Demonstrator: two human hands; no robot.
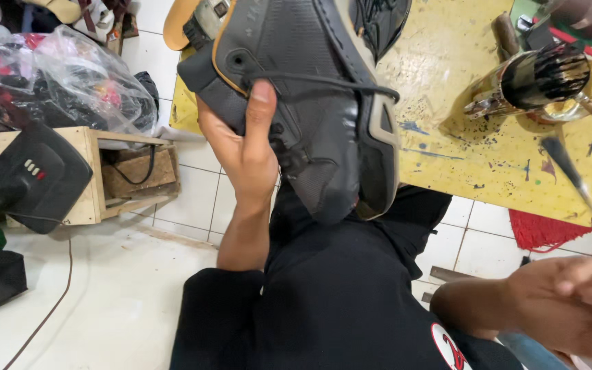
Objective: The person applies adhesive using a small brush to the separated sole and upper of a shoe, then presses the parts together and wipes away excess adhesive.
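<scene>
Black mesh-and-rubber sneaker with tan trim (310, 103) held aloft over lap, beside yellow paint-flecked table (460, 137), left hand (241, 147) fingers clamped on its heel, thumb pressed flat; right hand (570, 301) low at frame edge, fingers curled around thin wooden-handled brush (580, 188), bristles up.

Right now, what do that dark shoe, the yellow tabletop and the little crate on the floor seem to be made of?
Shoe: dark matte fabric panels, perhaps mesh, with smooth, slightly glossy synthetic or rubbery trim; the left hand grips it. Yellow tabletop: a painted or laminated board, paint-flecked. Crate: raw, unfinished wood, pale with visible grain.
</scene>
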